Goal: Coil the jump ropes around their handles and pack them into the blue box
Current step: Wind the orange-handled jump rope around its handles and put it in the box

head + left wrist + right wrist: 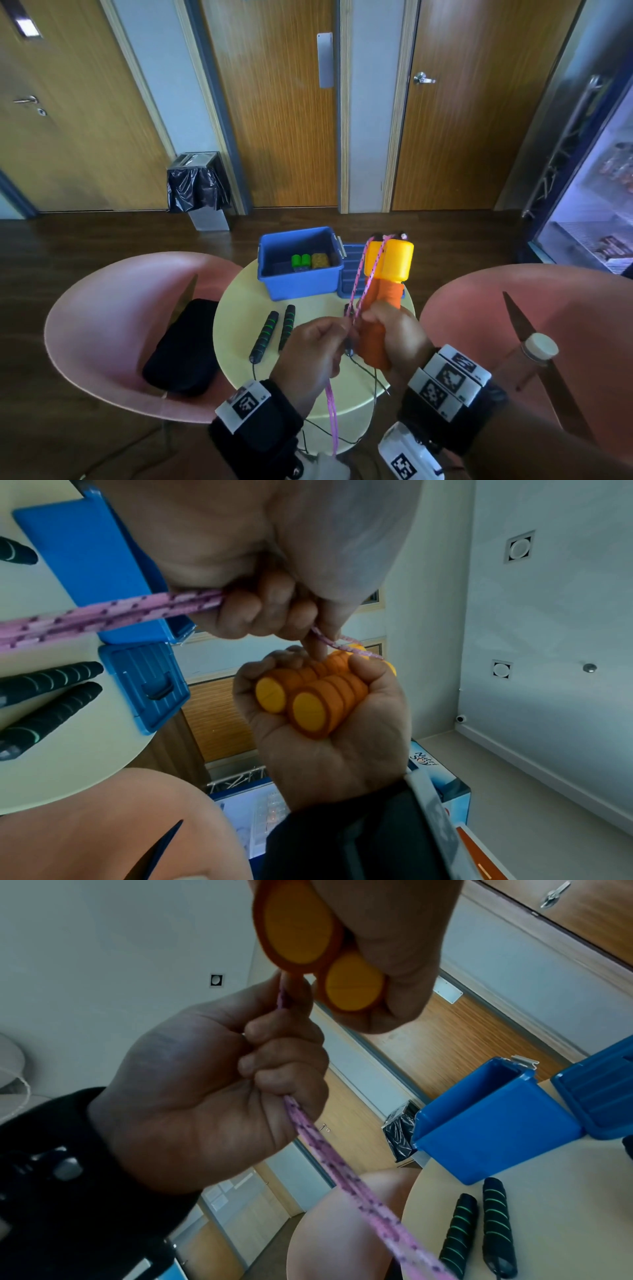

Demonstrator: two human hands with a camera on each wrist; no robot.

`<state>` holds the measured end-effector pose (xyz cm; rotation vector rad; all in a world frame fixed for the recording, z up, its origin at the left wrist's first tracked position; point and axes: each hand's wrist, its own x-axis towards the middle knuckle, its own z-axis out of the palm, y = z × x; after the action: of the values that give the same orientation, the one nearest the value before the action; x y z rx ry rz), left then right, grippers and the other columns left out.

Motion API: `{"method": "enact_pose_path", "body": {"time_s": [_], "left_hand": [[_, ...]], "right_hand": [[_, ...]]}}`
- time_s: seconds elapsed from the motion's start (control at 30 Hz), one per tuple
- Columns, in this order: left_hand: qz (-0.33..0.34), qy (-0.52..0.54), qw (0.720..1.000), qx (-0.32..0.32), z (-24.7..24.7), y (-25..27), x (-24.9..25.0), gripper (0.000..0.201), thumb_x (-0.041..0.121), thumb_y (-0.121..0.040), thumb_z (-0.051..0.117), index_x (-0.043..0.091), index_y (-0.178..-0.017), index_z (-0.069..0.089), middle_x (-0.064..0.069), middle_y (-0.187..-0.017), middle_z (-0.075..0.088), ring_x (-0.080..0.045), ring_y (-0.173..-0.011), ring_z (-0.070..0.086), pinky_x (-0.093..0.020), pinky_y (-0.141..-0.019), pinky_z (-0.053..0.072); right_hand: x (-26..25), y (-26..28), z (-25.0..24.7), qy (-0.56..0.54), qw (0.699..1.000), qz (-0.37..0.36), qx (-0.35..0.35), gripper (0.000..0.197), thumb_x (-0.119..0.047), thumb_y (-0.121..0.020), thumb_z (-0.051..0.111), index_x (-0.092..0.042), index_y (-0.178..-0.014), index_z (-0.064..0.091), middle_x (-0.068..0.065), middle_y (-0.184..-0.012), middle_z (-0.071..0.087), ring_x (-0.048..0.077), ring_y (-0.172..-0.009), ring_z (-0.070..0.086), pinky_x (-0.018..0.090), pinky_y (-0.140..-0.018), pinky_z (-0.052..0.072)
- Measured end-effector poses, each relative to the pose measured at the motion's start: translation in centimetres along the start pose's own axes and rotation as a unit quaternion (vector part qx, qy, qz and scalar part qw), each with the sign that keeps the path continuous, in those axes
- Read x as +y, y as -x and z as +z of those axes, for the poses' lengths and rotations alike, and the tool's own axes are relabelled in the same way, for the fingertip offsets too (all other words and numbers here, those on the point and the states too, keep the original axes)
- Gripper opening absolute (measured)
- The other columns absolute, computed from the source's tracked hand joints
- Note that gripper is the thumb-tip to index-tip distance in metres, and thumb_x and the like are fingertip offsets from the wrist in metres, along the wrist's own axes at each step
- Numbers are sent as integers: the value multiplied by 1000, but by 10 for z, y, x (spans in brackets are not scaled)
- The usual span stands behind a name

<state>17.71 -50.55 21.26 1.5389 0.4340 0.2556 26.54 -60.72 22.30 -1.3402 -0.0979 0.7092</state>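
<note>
head view: two orange handles (pixel 376 329), two black handles (pixel 275 330), one blue box (pixel 301 263).

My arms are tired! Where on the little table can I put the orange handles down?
Bare patch: table left of the black handles, before the blue box. The near right part, under both hands, is crowded with black cord.

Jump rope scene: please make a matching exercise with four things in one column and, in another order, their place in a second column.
Things:
1. orange handles
2. pink rope
3. black handles
4. blue box

Places:
A. lying on the round table
B. standing open at the table's far side
C. in the grip of the left hand
D. in the grip of the right hand

Pairs: 1-D, 2-C, 3-A, 4-B
</note>
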Motion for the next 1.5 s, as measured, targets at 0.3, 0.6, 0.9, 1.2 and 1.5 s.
{"method": "enact_pose_path", "body": {"time_s": [0.3, 0.6, 0.9, 1.2, 1.5], "left_hand": [[54, -81, 995, -3, -4, 8, 4, 42, 17, -105, 41, 8, -67, 57, 10, -41, 41, -4, -39, 36, -18, -48, 31], [52, -135, 988, -57, -28, 3, 9, 45, 40, -99, 51, 3, -79, 67, -18, -61, 52, -9, -46, 38, -22, -51, 32], [97, -323, 940, -46, -47, 9, -15, 29, 40, -96, 56, 27, -70, 60, 4, -47, 39, -9, -46, 33, -33, -51, 30], [161, -487, 855, -76, -44, 12, 7, 34, 53, -91, 45, 34, -63, 47, 2, -55, 45, -13, -55, 45, -33, -52, 34], [164, -608, 772, -86, -48, 0, 37, 45, 50, -90, 58, 34, -56, 34, 3, -55, 42, -10, -55, 41, -25, -51, 23]], "right_hand": [[-2, 3, -2, -95, 990, 52, -94, 49, -23, -43, 64, 0, -86, 58, 14, -63, 46, 27, -56, 45, 32, -54, 38], [-4, 5, -8, -126, 956, 80, -252, 41, -21, -50, 61, -7, -89, 61, 12, -66, 45, 25, -54, 44, 32, -57, 38], [-7, -40, -37, 466, 881, -73, -38, 12, -21, -76, 67, -14, -76, 57, 3, -64, 59, 17, -55, 51, 28, -54, 43], [-14, -65, -47, 752, 657, -54, 0, 13, -31, -77, 55, -28, -89, 52, -8, -83, 65, 15, -75, 63, 39, -80, 56], [-19, -63, -38, 796, 604, -38, -18, 21, -24, -80, 58, -23, -100, 53, -7, -86, 60, 17, -83, 62, 39, -84, 55]]}}
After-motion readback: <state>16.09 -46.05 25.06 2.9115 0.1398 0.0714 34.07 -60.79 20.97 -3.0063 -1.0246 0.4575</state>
